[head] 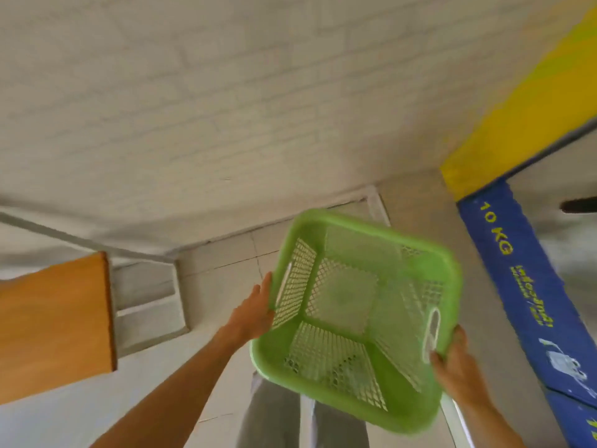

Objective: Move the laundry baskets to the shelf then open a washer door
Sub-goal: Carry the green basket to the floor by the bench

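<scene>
A green plastic laundry basket (352,318) with mesh walls is held in the air in front of me, empty and tilted so its inside faces the camera. My left hand (255,310) presses flat against its left side, by the handle slot. My right hand (458,363) grips the right rim beside the other handle slot. A wooden shelf board (55,324) juts in from the left. A washer panel (520,286), blue with "10 KG" in yellow, runs along the right edge; its door is not in view.
A white brick wall (226,108) fills the upper frame. A metal shelf frame (148,305) stands in the corner beside the board. Pale floor tiles (223,273) lie below. My grey trouser legs (274,415) show under the basket.
</scene>
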